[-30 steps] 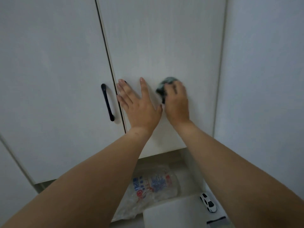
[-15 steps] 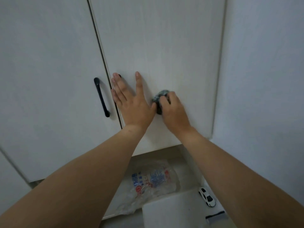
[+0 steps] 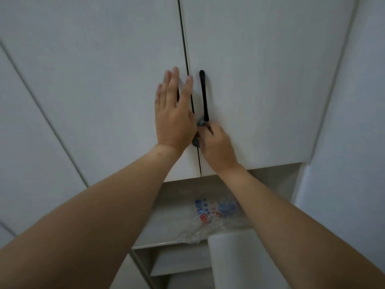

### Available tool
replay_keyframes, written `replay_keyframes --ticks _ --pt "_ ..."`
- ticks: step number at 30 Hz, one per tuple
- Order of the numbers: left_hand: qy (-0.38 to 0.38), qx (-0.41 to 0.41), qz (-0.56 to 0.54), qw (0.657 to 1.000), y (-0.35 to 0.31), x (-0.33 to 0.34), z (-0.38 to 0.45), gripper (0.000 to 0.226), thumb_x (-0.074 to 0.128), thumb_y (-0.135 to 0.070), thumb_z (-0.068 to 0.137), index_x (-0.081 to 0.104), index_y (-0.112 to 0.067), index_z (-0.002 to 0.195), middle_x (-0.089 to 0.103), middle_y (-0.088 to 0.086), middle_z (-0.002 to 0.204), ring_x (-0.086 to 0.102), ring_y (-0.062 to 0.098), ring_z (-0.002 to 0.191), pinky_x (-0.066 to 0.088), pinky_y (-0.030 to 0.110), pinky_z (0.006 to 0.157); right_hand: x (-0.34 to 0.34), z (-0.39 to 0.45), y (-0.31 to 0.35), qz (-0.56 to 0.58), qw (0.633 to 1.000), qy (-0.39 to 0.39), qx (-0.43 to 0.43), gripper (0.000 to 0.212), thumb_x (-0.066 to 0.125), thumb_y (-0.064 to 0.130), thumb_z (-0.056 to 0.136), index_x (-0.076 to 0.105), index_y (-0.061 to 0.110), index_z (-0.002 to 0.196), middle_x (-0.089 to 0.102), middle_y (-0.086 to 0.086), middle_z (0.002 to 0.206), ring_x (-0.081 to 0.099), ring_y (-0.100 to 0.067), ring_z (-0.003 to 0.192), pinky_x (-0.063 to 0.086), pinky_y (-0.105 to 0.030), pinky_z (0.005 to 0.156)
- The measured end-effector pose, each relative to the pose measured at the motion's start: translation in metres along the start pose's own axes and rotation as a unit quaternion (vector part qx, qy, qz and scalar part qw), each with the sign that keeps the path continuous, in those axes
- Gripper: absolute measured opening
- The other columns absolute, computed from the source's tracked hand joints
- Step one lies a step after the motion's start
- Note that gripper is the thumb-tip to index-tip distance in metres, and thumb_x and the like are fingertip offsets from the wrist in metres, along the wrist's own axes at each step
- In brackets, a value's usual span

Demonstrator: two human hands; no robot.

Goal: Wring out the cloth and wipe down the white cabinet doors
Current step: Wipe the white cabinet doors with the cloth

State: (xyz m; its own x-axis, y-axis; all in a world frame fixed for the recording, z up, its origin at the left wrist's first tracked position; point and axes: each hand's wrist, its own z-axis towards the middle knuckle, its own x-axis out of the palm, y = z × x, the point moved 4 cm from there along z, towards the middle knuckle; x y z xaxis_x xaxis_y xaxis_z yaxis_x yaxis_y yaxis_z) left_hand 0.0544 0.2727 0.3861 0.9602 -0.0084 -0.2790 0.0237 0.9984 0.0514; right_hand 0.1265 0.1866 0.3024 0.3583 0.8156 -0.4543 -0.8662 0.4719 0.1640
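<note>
We see little of the dark grey cloth (image 3: 201, 123) — mostly hidden under the right hand (image 3: 216, 146), its fingers blurred.

left hand (image 3: 174, 119) flat on door (image 3: 104, 84), right hand (image 3: 216, 147) gripping cloth (image 3: 201, 123)

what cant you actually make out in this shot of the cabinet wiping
Head view only:
- cloth: mostly hidden under the right hand; its size and wetness unclear.
- left door's handle: covered by the left hand.
- plastic bag: print blurred, partly behind the right forearm.
- cabinet doors: tops cut off by the frame edge.
</note>
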Motion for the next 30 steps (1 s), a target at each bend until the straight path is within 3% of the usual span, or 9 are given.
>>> replay_keyframes --ticks 3,8,11,14,16,19,22,27,30 --pt "0.027 -0.068 0.026 0.997 0.031 -0.007 -0.013 0.066 0.039 0.001 0.087 0.037 -0.007 0.152 0.024 0.022 0.161 0.017 0.037 0.152 0.018 0.051 0.123 0.001 0.011 0.01 -0.016 0.996 -0.086 0.016 0.014 0.059 0.004 0.09 0.065 -0.001 0.102 0.057 -0.019 0.098 0.056 -0.026 0.078 0.053 -0.029 0.067" --pt "0.053 -0.124 0.033 0.99 0.038 -0.003 -0.053 0.06 0.05 -0.006 0.086 0.044 -0.008 0.146 0.036 0.021 0.153 0.032 0.036 0.144 0.03 0.049 0.116 0.037 -0.067 -0.001 -0.021 0.999 0.045 0.002 0.012 0.058 0.001 0.086 0.063 0.001 0.097 0.056 -0.019 0.1 0.057 -0.03 0.079 0.056 -0.041 0.064" --pt "0.057 -0.169 -0.052 0.983 0.023 0.002 -0.075 0.024 0.059 -0.003 0.081 0.059 -0.007 0.105 0.059 0.012 0.102 0.057 0.027 0.089 0.052 0.045 0.077 0.037 -0.086 -0.007 0.015 0.995 0.093 0.034 0.019 0.068 -0.003 0.081 0.064 0.001 0.1 0.054 -0.014 0.1 0.057 -0.028 0.076 0.056 -0.043 0.063" --pt "0.152 -0.157 -0.147 0.965 -0.006 0.019 -0.095 0.006 0.06 -0.009 0.089 0.058 -0.01 0.094 0.059 0.003 0.076 0.052 0.019 0.063 0.051 0.041 0.059 0.009 -0.062 0.007 0.075 0.994 -0.001 0.074 0.024 0.063 0.015 0.093 0.062 0.009 0.116 0.061 -0.004 0.11 0.063 -0.019 0.091 0.056 -0.029 0.077" --pt "0.139 -0.16 -0.194 0.958 -0.016 0.029 -0.09 0.014 0.06 -0.011 0.092 0.065 -0.01 0.104 0.063 0.004 0.081 0.054 0.014 0.068 0.048 0.028 0.064 -0.013 -0.039 0.007 0.078 0.992 -0.069 0.068 0.024 0.052 0.019 0.1 0.058 0.012 0.122 0.064 0.004 0.11 0.064 -0.01 0.094 0.052 -0.02 0.078" --pt "0.121 -0.159 -0.197 0.96 -0.014 0.044 -0.082 0.022 0.064 -0.007 0.089 0.071 -0.01 0.109 0.063 0.007 0.089 0.056 0.015 0.074 0.045 0.022 0.068 -0.018 -0.029 -0.01 0.015 0.996 -0.068 0.051 0.021 0.056 0.004 0.09 0.062 -0.001 0.11 0.061 -0.015 0.1 0.061 -0.023 0.076 0.055 -0.031 0.064" --pt "0.181 -0.164 -0.179 0.953 -0.012 0.06 -0.118 0.021 0.064 -0.005 0.089 0.072 -0.012 0.107 0.063 0.007 0.09 0.058 0.017 0.074 0.048 0.025 0.068 0.006 -0.059 -0.02 -0.004 0.999 0.016 0.04 0.016 0.06 -0.004 0.081 0.064 0.0 0.096 0.058 -0.014 0.091 0.057 -0.025 0.068 0.052 -0.036 0.057" --pt "0.34 -0.208 -0.167 0.902 -0.009 0.069 -0.177 0.017 0.063 -0.002 0.086 0.07 -0.014 0.096 0.057 0.003 0.089 0.055 0.017 0.078 0.047 0.028 0.073 0.034 -0.109 -0.023 0.038 0.973 0.197 0.114 0.018 0.053 -0.002 0.088 0.061 0.005 0.103 0.054 -0.009 0.102 0.053 -0.024 0.088 0.042 -0.03 0.072" --pt "0.263 -0.239 -0.18 0.917 -0.018 0.059 -0.153 0.025 0.063 -0.003 0.089 0.071 -0.014 0.11 0.058 0.002 0.096 0.055 0.013 0.081 0.044 0.02 0.074 0.016 -0.084 -0.019 0.03 0.988 0.102 0.114 0.012 0.059 -0.003 0.087 0.062 0.0 0.097 0.056 -0.014 0.096 0.054 -0.023 0.077 0.04 -0.028 0.064"
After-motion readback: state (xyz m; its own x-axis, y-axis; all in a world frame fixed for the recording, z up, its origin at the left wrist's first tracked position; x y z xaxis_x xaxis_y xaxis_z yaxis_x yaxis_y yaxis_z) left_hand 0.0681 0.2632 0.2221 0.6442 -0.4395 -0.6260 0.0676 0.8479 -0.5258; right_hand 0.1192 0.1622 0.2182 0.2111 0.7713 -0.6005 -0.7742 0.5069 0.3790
